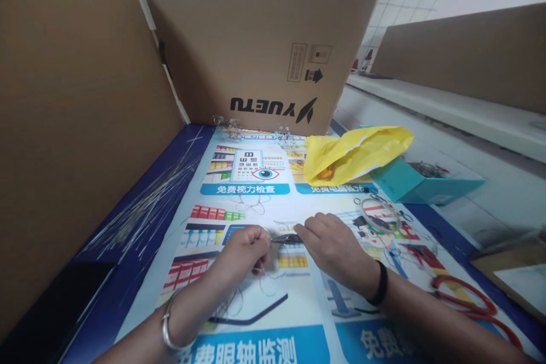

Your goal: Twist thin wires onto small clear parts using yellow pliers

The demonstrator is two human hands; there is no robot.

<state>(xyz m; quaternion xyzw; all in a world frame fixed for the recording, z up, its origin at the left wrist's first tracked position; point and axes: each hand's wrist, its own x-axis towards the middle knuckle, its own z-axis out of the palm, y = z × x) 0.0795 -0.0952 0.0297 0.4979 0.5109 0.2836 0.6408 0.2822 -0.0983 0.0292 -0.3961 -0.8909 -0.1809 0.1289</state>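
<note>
My right hand (pixel 330 244) is closed around a pair of dark needle-nose pliers (pixel 285 238), whose jaws point left. Just at their tip, my left hand (pixel 249 247) pinches a thin wire (pixel 268 274); its loops hang faintly below the fingers. The pliers' handles are hidden inside my right palm. More thin wire loops (pixel 232 301) lie on the printed poster under my left wrist. Another bent wire shape (pixel 249 203) rests farther up the poster.
Tall cardboard panels (pixel 256 40) enclose the back and left. Straight wires (pixel 145 205) lie at left, near a black flat object (pixel 55 307). Toward the right are a yellow bag (pixel 358 151), a teal box (pixel 443 187), a wire coil (pixel 362 213) and red-handled scissors (pixel 467 284).
</note>
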